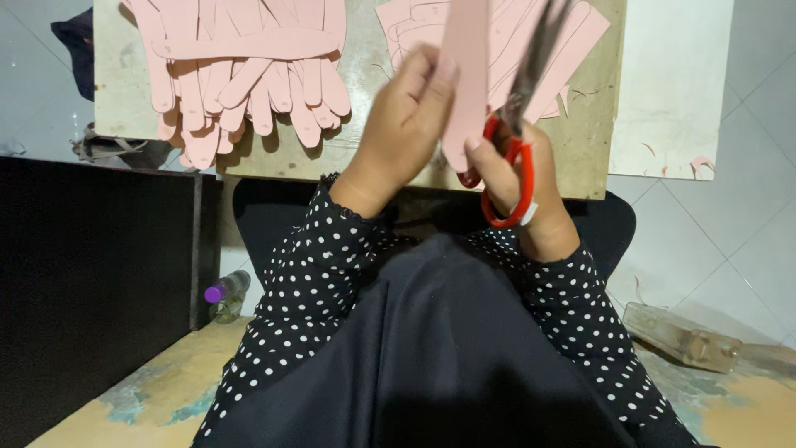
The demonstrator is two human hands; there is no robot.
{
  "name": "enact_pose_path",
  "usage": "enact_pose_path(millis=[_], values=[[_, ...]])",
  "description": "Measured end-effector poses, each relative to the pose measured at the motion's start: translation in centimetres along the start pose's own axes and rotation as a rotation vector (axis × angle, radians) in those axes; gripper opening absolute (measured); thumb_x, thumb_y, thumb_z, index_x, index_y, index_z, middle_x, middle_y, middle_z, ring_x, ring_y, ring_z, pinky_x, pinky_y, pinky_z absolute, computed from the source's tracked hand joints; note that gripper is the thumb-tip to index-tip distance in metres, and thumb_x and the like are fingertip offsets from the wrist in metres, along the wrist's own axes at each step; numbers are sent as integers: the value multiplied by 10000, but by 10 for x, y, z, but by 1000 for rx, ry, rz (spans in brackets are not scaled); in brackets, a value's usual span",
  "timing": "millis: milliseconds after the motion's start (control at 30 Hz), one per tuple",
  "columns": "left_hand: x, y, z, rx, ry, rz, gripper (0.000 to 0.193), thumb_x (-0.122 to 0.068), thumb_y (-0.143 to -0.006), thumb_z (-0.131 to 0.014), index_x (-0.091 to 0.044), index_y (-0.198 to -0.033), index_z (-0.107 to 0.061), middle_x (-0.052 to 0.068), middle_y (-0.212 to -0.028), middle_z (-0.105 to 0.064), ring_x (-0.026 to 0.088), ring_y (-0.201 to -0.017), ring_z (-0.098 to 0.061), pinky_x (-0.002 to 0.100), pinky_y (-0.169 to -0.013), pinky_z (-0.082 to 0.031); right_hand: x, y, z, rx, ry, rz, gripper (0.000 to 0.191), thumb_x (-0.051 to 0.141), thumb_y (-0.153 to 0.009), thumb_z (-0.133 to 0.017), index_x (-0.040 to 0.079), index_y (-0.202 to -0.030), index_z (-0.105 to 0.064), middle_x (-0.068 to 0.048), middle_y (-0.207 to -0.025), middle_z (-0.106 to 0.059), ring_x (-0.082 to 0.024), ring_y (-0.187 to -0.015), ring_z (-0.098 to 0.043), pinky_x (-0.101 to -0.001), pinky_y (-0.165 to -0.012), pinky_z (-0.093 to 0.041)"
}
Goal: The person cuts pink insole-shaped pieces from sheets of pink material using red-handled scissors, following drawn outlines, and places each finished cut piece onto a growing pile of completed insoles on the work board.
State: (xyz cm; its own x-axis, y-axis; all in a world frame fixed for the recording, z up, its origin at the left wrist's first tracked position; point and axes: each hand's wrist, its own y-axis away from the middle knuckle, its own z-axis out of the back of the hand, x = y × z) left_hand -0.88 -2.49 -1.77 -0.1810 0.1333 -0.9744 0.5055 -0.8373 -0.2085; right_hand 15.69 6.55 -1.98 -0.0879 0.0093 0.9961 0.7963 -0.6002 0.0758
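From my feed, the biggest thing in view is my dark lap and the black polka-dot sleeves (332, 274) running up to both hands. Beyond them lies the worn board (365, 141), its near edge just past my knuckles. On its left part sits a heap of cut pink strips (249, 75) with rounded ends, fanned over one another; on its right part lie uncut pink sheets (572, 50) with outlines drawn on them. A white sheet (672, 83) lies just beside the board on the right.

My left hand (406, 124) is closed in a pinch on the pink strip (466, 75), thumb and fingers clamped along its left edge, holding it upright above the board's near edge. My right hand (518, 178) is curled through the red handles of the scissors (510, 149), gripping them; the dark blades point up along the strip's right side. The blades are blurred, so I cannot tell whether they are parted or actually biting the strip.

Down left on the floor lies a small bottle with a purple cap (222, 290).
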Motion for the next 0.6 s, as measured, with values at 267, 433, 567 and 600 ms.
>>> enact_pose_path(millis=[267, 433, 567, 600], values=[[5, -2, 5, -173, 171, -176, 279, -277, -1181, -443, -36, -1233, -573, 50, -1069, -724, 81, -920, -673, 257, -881, -568, 3, 5, -5, 149, -22, 53, 208, 138, -967, -651, -2, -1110, -595, -19, -935, -626, -94, -856, -600, -253, -803, -510], [13, 0, 8, -199, 176, -251, 235, -211, -1202, -445, -14, -1274, -552, 55, -1101, -699, 87, -1008, -645, 241, -921, -540, 8, 1, -7, 246, 159, 23, 284, 120, -926, -637, -2, -1182, -616, -3, -987, -671, -83, -884, -611, -241, -800, -517], [15, 1, 13, -251, 60, -294, 224, -172, -1185, -454, -22, -1345, -499, 69, -1106, -717, 112, -994, -692, 241, -896, -562, 13, 8, -17, 325, 203, -134, 204, 116, -921, -626, 9, -1093, -604, -16, -870, -639, -100, -775, -595, -254, -719, -516], [15, 2, 14, -260, 39, -294, 229, -168, -1182, -457, -27, -1360, -491, 72, -1096, -724, 116, -979, -707, 241, -878, -569, 15, 9, -19, 323, 208, -136, 192, 108, -918, -629, 8, -1080, -602, -21, -862, -627, -104, -766, -586, -260, -710, -511]])
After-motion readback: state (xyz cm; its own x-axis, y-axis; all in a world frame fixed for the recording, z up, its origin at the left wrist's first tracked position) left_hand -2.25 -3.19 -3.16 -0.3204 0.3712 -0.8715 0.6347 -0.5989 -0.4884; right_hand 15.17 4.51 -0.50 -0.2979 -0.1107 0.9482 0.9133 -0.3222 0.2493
